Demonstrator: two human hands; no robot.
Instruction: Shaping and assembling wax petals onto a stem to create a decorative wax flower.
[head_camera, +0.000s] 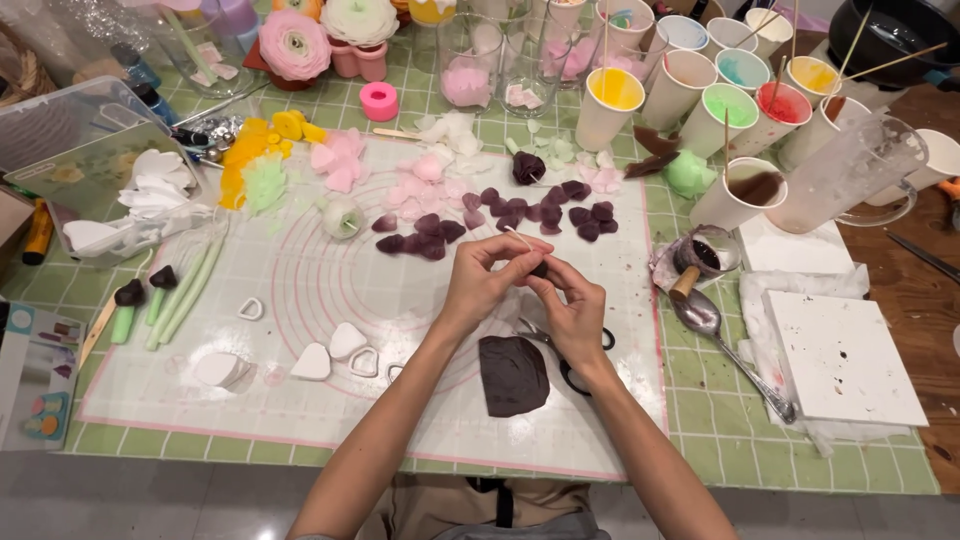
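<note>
A small dark-purple clay bud (539, 268) on a thin wooden stick (519, 238) was pinched by both hands' fingers (556, 285) just above the flat dark-purple clay slab (512, 375), being shaped.

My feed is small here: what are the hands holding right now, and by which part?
Both hands pinch a small dark purple piece between fingertips above the mat. The left hand also holds a thin pale stick by its lower end.

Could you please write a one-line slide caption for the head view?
Both hands, left hand and right hand, pinch a small dark ball on a thin stick above the mat.
</note>
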